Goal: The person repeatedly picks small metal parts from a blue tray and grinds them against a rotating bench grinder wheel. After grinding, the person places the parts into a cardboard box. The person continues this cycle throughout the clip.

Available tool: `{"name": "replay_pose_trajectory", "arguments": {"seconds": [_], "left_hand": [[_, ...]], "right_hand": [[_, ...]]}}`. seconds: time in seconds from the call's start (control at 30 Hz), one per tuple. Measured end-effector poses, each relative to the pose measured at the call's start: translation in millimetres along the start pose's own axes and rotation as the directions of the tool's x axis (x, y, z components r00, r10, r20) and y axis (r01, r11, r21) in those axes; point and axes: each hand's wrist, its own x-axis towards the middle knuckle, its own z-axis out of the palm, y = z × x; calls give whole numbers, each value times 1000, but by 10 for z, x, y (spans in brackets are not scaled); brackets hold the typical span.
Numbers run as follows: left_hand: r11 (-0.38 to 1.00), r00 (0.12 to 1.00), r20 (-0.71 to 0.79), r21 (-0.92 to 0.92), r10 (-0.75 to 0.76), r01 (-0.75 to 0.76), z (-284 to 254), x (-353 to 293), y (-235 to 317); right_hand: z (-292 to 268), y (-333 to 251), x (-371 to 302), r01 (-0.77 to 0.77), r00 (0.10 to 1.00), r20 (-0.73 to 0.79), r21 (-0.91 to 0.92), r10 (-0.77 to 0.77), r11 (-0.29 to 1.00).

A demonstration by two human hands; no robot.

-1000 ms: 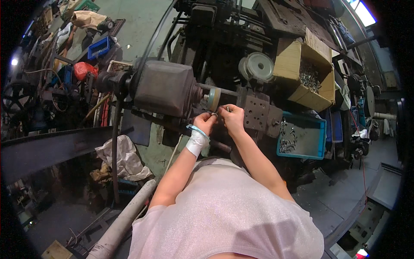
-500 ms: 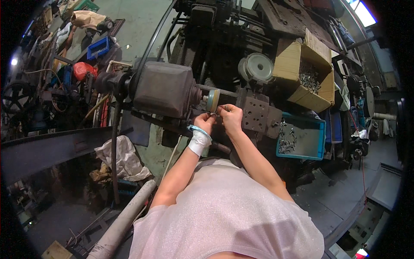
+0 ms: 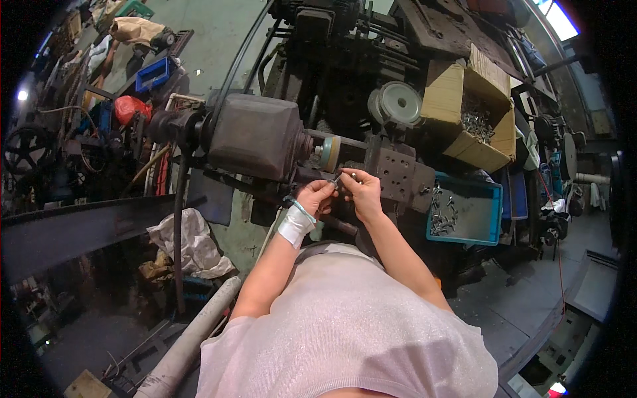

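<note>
My left hand, with a white wrap and a light blue band at the wrist, is closed in a pinch. Beside it, my right hand is closed too, its fingertips almost meeting the left ones. Between them they grip a small shiny metal part; its exact kind is too small to tell. Just beyond my fingers is a round grinding or polishing wheel, banded tan and blue-green, on the spindle of a dark machine housing. The hands are apart from the wheel.
Right of my hands stands a metal block with holes. A blue tray holds several small metal parts, and an open cardboard box holds many more. A grey round disc sits behind the block. A pale pipe runs at lower left.
Both hands have drawn back toward me, away from the wheel, and the small metal part now shows between the fingertips. The right hand has turned slightly.
</note>
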Motion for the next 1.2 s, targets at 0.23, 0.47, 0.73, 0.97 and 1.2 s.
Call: {"name": "replay_pose_trajectory", "arguments": {"seconds": [0.23, 0.47, 0.73, 0.97, 1.2], "left_hand": [[825, 909, -121, 480, 400, -299, 106, 75, -49], [772, 858, -185, 554, 479, -311, 153, 191, -16], [787, 845, -232, 539, 482, -300, 156, 198, -29], [878, 915, -284, 460, 287, -133, 203, 115, 61], [945, 988, 151, -322, -16, 64, -104, -87, 54]], "right_hand": [[50, 27, 78, -65, 993, -110, -132, 51, 989], [102, 27, 235, -26, 992, -130, -209, -1, 978], [134, 61, 271, 10, 991, -129, -185, -35, 983], [67, 312, 384, 67, 989, -131, -65, -76, 996], [-181, -197, 26, -366, 927, 300, 586, 226, 723]]}}
